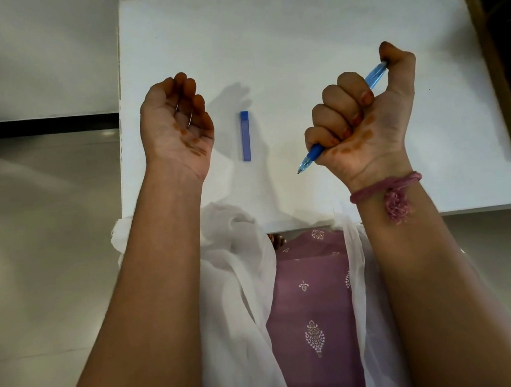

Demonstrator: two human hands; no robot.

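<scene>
Above the white table (294, 31), my right grip (362, 112) is fisted round the blue mechanical pencil (312, 156), tip toward me. I judge this is refilling; next a lead must meet the pencil. The blue lead case (245, 136) lies on the table between my raised wrists. My left grip (177, 122) faces palm-up, fingers loosely curled; whether it holds a lead I cannot tell.

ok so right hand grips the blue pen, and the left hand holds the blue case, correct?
Not quite. In the head view the blue case lies on the white table between the hands, apart from the left hand. The right hand does grip the blue pen.
</scene>
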